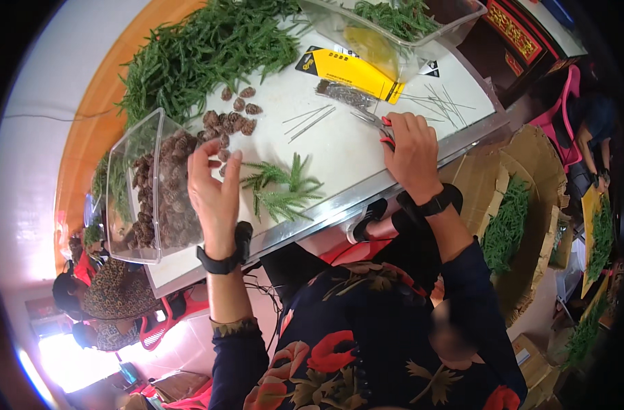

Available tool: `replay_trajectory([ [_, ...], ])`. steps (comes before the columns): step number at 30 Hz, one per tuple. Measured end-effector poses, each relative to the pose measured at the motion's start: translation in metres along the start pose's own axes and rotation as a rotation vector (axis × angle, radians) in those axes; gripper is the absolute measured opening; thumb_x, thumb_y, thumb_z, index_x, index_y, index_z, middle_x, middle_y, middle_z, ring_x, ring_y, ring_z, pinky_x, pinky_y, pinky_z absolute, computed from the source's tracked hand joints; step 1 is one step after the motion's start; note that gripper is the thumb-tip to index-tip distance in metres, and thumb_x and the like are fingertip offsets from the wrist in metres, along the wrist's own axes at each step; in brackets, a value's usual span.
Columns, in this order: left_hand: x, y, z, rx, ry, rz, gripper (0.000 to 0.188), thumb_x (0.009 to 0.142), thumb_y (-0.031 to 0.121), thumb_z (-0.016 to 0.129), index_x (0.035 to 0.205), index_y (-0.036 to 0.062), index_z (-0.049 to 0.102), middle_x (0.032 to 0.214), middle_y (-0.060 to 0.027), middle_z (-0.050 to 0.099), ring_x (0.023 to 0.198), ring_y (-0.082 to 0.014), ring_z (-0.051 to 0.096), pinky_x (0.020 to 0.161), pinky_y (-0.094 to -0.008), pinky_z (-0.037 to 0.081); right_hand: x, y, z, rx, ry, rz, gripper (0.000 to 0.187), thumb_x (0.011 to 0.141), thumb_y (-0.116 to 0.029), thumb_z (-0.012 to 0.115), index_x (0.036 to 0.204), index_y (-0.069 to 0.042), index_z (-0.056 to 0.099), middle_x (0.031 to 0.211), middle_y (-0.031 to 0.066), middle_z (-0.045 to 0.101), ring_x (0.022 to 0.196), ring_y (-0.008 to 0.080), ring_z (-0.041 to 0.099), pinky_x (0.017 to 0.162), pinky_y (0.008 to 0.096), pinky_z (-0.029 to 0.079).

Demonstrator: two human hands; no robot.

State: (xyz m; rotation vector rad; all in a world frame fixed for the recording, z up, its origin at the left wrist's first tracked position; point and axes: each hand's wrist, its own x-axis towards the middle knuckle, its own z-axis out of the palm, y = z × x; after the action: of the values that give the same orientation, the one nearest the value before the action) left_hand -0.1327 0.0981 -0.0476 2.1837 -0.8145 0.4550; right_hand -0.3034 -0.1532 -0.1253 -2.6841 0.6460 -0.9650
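My left hand [215, 188] reaches over the small brown pine cones [224, 123] on the white tabletop. Its thumb and fingers are curved but apart, and a few cones show in the gap between them. In my right hand [413, 154] is a pair of pliers [375, 123] with red handles, its jaws pointing left toward the wires. Between my hands, near the table's front edge, lies a green artificial sprig [282, 186]. Thin wire pieces [310, 124] rest beyond it, and more loose wires [445, 106] are scattered to the right of the pliers.
A clear bin [158, 184] full of pine cones stands at the left. Green sprigs [202, 58] are heaped at the back. A yellow card [349, 72], a bag of wire pieces [346, 93] and another clear bin [421, 41] lie beyond. A cardboard box [472, 205] sits right; another person [592, 140] works there.
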Motion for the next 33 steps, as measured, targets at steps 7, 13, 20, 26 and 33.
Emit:
replay_trajectory([
  [7, 0.12, 0.01, 0.043, 0.194, -0.438, 0.051, 0.034, 0.084, 0.029, 0.069, 0.106, 0.0026, 0.066, 0.088, -0.0098, 0.069, 0.073, -0.0174, 0.064, 0.07, -0.0279, 0.05, -0.001, 0.003, -0.004, 0.016, 0.012, 0.023, 0.035, 0.072, -0.011, 0.073, 0.103, -0.008, 0.058, 0.091, 0.0065, 0.057, 0.087, 0.0276, 0.054, 0.071, 0.0384, 0.04],
  [13, 0.164, -0.035, 0.146, 0.253, -0.516, 0.161, 0.036, 0.081, 0.031, 0.071, 0.106, 0.0046, 0.067, 0.086, -0.0115, 0.069, 0.075, -0.0222, 0.066, 0.074, -0.035, 0.052, 0.003, 0.0, -0.002, 0.053, 0.04, 0.022, 0.036, 0.07, -0.009, 0.073, 0.102, -0.008, 0.057, 0.09, 0.0065, 0.055, 0.086, 0.028, 0.053, 0.071, 0.039, 0.04],
  [20, 0.196, -0.047, 0.168, 0.474, -0.428, 0.176, 0.04, 0.08, 0.027, 0.071, 0.113, 0.0059, 0.064, 0.091, -0.0132, 0.071, 0.085, -0.0292, 0.068, 0.076, -0.0391, 0.053, 0.002, 0.002, -0.003, 0.106, 0.032, 0.03, 0.039, 0.065, -0.006, 0.072, 0.101, -0.008, 0.057, 0.088, 0.0069, 0.054, 0.085, 0.0287, 0.052, 0.071, 0.0395, 0.04],
  [26, 0.228, -0.031, 0.122, -0.584, -0.363, -0.357, 0.021, 0.095, 0.019, 0.057, 0.107, 0.0026, 0.06, 0.096, -0.0087, 0.067, 0.095, -0.0263, 0.068, 0.073, -0.0332, 0.056, 0.001, 0.005, -0.005, 0.106, 0.021, 0.039, 0.041, 0.063, -0.005, 0.073, 0.101, -0.008, 0.057, 0.089, 0.0069, 0.054, 0.087, 0.0285, 0.053, 0.072, 0.0391, 0.041],
  [33, 0.223, -0.04, 0.071, -1.261, -0.52, -0.466, 0.015, 0.098, 0.019, 0.054, 0.104, 0.0046, 0.056, 0.104, -0.0081, 0.064, 0.101, -0.0234, 0.066, 0.08, -0.0315, 0.058, 0.002, 0.0, -0.004, 0.092, 0.018, 0.022, 0.042, 0.062, -0.005, 0.073, 0.101, -0.008, 0.057, 0.09, 0.0066, 0.054, 0.087, 0.0281, 0.053, 0.072, 0.0389, 0.041],
])
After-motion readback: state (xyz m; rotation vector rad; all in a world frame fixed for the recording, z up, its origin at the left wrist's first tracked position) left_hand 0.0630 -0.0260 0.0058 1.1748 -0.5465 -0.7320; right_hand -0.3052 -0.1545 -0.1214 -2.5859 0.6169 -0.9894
